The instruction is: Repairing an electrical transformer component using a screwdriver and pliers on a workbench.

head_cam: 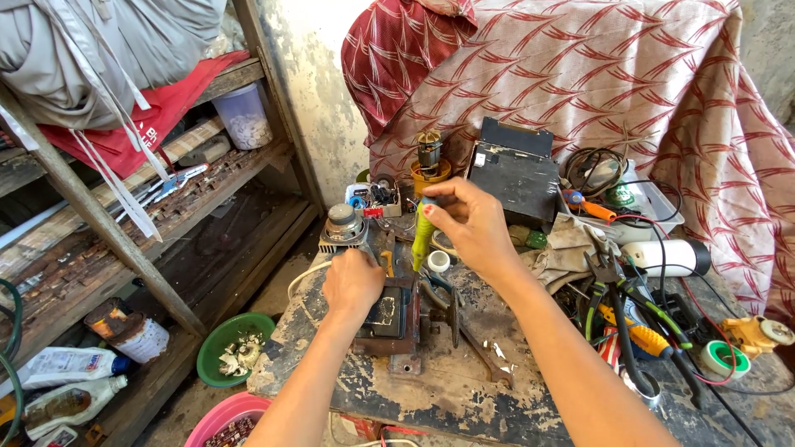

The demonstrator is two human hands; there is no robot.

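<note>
We cannot see the screwdriver's tip: the yellow-green screwdriver (423, 234) stands upright, its lower end hidden behind the small motor (403, 315) at the worktop's (464, 389) near-left part. Our right hand (470, 222) pinches the handle top; our left hand (353, 284) lies closed over the motor's left side, fingers hidden. Pliers (617, 285) and a black box (515, 175) crowd the right; a green bowl (233, 348) sits on the floor.

Peeling, stained plaster wall (319, 74) at back, red patterned cloth (596, 74) draped over something bulky. Rough wooden shelving (124, 240) on left, crammed with junk. Scuffed paint-worn worktable (464, 389). Bright daylight.
</note>
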